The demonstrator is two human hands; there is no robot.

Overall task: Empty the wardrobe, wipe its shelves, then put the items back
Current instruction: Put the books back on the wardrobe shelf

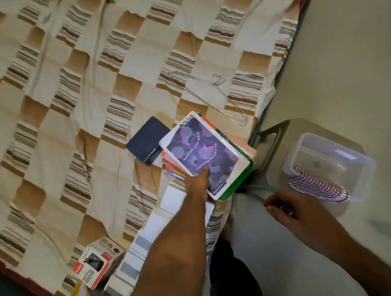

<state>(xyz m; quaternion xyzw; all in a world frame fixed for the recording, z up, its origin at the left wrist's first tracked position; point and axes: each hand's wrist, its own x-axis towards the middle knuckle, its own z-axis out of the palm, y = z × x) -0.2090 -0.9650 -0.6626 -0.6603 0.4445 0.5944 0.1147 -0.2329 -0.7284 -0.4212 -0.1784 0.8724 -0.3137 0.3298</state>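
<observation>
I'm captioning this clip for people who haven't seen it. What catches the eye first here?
The purple-covered notebook topping a stack at the bed's edge, gripped by the left hand. Behind it spreads the checked bedspread, with wire hangers lying near the notebook. On the right, a clear plastic tub holds a checkered cloth.

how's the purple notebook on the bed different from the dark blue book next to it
The purple-covered notebook with a white border tops a stack of books and files, and the left hand has its grip on it; the plain dark blue book lies alone, flat on the checked bedsheet, untouched. The purple notebook carries printed words and pictures; the blue book's cover is bare. The purple notebook looks larger. Both are rectangular and lie tilted at a similar angle.
</observation>
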